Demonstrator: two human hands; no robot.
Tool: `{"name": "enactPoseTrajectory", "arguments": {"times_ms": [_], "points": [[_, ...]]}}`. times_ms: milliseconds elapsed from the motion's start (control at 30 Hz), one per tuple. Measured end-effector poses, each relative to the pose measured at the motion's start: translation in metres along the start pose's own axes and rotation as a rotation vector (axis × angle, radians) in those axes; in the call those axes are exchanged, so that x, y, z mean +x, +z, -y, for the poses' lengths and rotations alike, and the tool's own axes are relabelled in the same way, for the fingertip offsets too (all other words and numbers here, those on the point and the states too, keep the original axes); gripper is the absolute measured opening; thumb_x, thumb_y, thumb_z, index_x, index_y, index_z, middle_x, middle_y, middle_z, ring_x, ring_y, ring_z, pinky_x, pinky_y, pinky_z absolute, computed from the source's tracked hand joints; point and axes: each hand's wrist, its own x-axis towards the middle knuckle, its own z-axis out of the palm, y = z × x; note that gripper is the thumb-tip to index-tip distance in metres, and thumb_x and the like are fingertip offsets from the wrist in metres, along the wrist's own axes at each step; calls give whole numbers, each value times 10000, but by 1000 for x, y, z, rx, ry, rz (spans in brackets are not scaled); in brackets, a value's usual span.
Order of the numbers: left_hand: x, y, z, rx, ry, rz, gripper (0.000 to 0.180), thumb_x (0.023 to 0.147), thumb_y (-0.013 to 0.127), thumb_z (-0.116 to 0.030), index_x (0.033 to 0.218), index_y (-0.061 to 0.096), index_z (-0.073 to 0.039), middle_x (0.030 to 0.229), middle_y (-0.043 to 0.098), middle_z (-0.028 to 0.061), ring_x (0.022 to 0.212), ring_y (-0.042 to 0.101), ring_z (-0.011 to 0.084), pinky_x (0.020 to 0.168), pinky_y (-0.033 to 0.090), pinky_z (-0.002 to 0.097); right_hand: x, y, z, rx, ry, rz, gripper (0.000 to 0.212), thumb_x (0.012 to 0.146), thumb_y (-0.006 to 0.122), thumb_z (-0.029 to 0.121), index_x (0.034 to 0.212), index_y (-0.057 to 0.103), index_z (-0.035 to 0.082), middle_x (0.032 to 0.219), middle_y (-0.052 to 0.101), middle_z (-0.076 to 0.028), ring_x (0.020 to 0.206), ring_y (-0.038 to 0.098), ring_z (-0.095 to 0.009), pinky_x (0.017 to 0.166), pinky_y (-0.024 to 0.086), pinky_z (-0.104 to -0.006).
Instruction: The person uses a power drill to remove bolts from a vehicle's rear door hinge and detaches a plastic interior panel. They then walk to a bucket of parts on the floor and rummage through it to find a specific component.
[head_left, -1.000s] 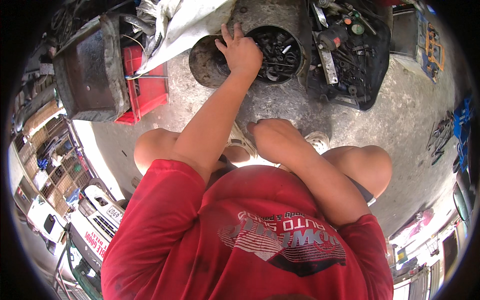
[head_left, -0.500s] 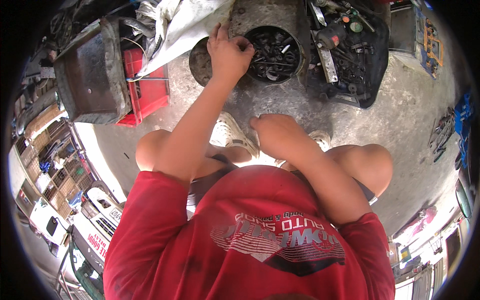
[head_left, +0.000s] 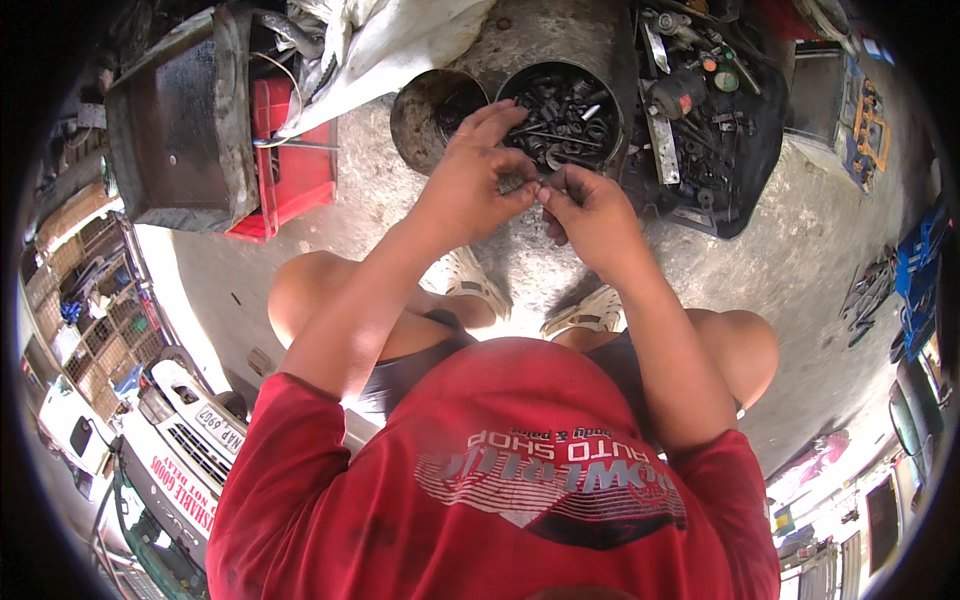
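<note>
In the head view, take the round tin of bolts (head_left: 565,110) as your landmark: a dark, open can packed with rusty nuts, bolts and washers, standing on the concrete floor (head_left: 380,200).

Your left hand (head_left: 470,185) sits just below the tin's lower left rim, fingers curled inward, its fingertips pinched on a small dark metal part (head_left: 522,183). Your right hand (head_left: 592,215) is directly below the tin, thumb and forefinger closed on the same small part from the other side, so both hands meet at it, touching. The part is too small and shadowed to say what kind of fastener it is. It hangs in the air just under the tin's near rim, not inside the tin.

Touching the tin on its left stands a second round can (head_left: 425,110), rusty, its inside in shadow. To the right of the tin lies a black tray (head_left: 745,170) crowded with tools and greasy parts. Well to the left of the tin sits a red plastic crate (head_left: 295,175), and beyond that a large dark metal box (head_left: 180,130). A pale cloth (head_left: 385,45) drapes down above and left of the tin.

Below the tin, past your hands, your two sandalled feet (head_left: 475,285) rest on the floor between your bent knees, and your red shirt (head_left: 500,480) fills the lower edge.
</note>
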Motion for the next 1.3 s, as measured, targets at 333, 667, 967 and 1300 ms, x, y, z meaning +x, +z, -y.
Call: {"name": "enactPoseTrajectory", "arguments": {"times_ms": [333, 667, 967, 1300], "points": [[22, -16, 44, 352, -297, -97, 193, 783, 785, -199, 928, 780, -72, 1491, 565, 186, 1389, 497, 405, 1163, 423, 459, -11, 10, -2, -33, 68, 359, 68, 995, 652, 64, 966, 655, 2, 783, 659, -36, 665, 623, -105, 615, 517, -281], [27, 6, 45, 389, -202, -214, 290, 873, 753, -252, 1126, 778, -112, 1407, 633, 169, 1345, 530, 390, 1115, 449, 479, -25, 27, 15, -209, 163, 750, 152, 1049, 555, 79, 1104, 663, -13, 809, 702, -87, 691, 692, -149, 627, 568, -315], [88, 47, 12, 605, -149, 9, 537, 860, 783, -354, 1285, 675, -43, 1204, 707, 174, 1188, 625, 342, 998, 502, 502, -30, 30, 14, -423, 18, 723, 339, 940, 541, 59, 1230, 706, -1, 855, 727, -158, 717, 733, -246, 703, 590, -399], [97, 92, 31, 498, -68, 2, 180, 929, 660, -192, 1005, 708, -36, 875, 755, 183, 915, 743, 382, 792, 591, 479, -34, 29, 4, -565, -134, 569, 319, 917, 575, 133, 1174, 733, 31, 1101, 736, -221, 1061, 700, -393, 946, 530, -480]]}}
